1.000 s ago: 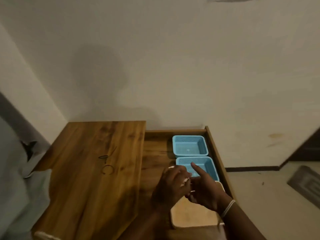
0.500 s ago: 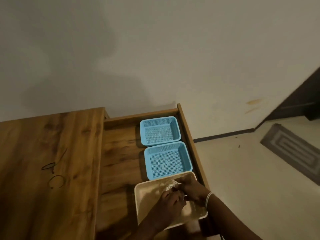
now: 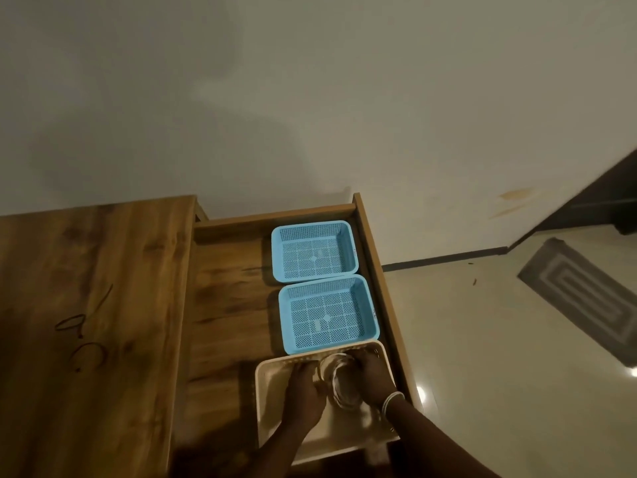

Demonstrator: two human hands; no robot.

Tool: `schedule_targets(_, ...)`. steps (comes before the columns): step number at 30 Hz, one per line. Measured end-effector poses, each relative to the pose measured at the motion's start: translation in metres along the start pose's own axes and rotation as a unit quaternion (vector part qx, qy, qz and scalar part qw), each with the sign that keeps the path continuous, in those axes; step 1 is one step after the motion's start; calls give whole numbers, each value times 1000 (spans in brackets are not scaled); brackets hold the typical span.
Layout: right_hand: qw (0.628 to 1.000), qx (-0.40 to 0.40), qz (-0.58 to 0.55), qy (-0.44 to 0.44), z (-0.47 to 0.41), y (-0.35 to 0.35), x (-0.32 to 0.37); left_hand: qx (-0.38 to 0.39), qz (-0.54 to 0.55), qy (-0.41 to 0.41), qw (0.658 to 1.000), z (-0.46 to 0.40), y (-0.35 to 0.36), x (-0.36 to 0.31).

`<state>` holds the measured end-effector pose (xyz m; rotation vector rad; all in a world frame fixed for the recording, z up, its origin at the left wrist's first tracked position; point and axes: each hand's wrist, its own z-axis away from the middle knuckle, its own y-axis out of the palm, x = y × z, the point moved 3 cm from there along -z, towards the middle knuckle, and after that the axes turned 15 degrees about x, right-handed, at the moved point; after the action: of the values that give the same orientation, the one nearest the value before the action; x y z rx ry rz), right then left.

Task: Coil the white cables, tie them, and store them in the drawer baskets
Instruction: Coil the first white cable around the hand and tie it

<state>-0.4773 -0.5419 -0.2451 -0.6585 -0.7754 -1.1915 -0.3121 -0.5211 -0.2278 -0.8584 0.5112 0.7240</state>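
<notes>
Both hands, the left hand (image 3: 305, 391) and the right hand (image 3: 370, 377), have their fingers closed around a coiled white cable (image 3: 339, 381) inside the cream basket (image 3: 272, 401) in the open drawer (image 3: 224, 305), next to two blue baskets (image 3: 327, 312).

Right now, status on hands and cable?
Both hands, left and right, on coiled white cable inside cream basket. Blue baskets empty. Nothing obstructing.

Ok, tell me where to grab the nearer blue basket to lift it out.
Pinch the left long rim of the nearer blue basket from above. The drawer wall hugs its right side, the far blue basket and cream basket crowd its ends; bare drawer floor lies left.
</notes>
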Motion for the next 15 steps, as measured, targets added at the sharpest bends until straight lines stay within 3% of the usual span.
schedule_targets(2,999,-35,-27,11,7,1,13,-5,41,-14,999,-2,2,-6)
schedule_targets(4,999,-43,15,15,12,1,15,2,83,-33,996,-1,5,-9)
schedule_targets(8,956,-12,293,6,13,5,9,26,72,-68,995,5,13,-12)
schedule_targets(15,883,-6,467,-36,13,10,12,16,38,-120,992,8,25,-14)
